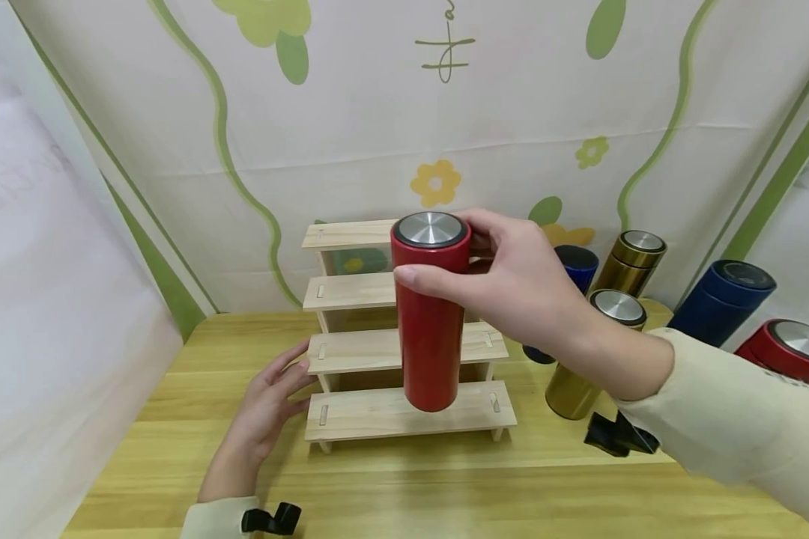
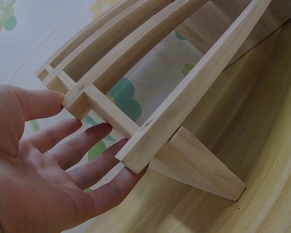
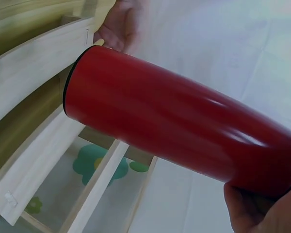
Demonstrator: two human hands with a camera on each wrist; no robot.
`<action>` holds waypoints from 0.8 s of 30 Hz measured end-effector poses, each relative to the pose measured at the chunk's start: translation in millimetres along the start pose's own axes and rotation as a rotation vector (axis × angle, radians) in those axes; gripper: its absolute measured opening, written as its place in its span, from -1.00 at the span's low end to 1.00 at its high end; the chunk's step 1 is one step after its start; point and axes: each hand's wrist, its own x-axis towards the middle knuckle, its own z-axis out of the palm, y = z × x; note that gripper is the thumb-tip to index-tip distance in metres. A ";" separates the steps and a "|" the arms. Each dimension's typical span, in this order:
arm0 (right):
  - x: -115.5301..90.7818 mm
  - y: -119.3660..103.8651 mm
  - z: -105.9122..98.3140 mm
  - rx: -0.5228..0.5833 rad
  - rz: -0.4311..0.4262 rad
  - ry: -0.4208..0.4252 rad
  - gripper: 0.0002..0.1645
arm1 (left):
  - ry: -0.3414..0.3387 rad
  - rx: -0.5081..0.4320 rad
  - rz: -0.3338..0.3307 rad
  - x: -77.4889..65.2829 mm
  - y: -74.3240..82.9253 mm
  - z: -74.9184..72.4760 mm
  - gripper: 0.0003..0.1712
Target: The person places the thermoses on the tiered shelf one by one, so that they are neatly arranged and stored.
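Note:
My right hand (image 1: 522, 281) grips a red thermos flask (image 1: 431, 329) near its top, thumb in front and fingers behind. The flask has a silver lid and stands nearly upright in the air, overlapping the steps of a wooden tiered rack (image 1: 357, 412) in the head view. In the right wrist view the red thermos flask (image 3: 184, 121) lies across the picture, its dark-rimmed base toward the rack. At the rack's left side is my left hand (image 1: 266, 412). The left wrist view shows that hand (image 2: 53, 165) with extended fingers and thumb touching the step ends.
Right of the rack stand several more flasks: a gold flask (image 1: 569, 393), another gold flask (image 1: 630, 262), a dark blue flask (image 1: 576, 262), a larger blue flask (image 1: 721, 303) and a red flask (image 1: 792, 352). Behind the wooden table (image 1: 243, 337) hangs a flower-patterned cloth (image 1: 350, 112).

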 end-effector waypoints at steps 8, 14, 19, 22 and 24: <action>30.2 -5.4 12.5 0.030 -0.065 -0.010 -0.47 | 0.010 -0.011 -0.001 -0.9 -0.3 0.4 -0.33; 56.3 -2.1 15.9 0.074 -0.061 -0.044 -0.49 | 0.019 -0.028 -0.004 0.1 -3.9 4.1 -0.35; 77.9 -5.4 13.0 0.095 -0.067 -0.078 -0.51 | 0.024 -0.031 -0.003 0.5 -4.2 6.0 -0.36; 89.2 -9.6 9.8 0.082 -0.049 -0.090 -0.50 | 0.022 -0.029 -0.003 1.1 -3.3 6.9 -0.35; 96.8 -12.7 7.6 0.080 -0.029 -0.107 -0.48 | 0.022 -0.027 -0.004 1.3 -2.7 7.5 -0.35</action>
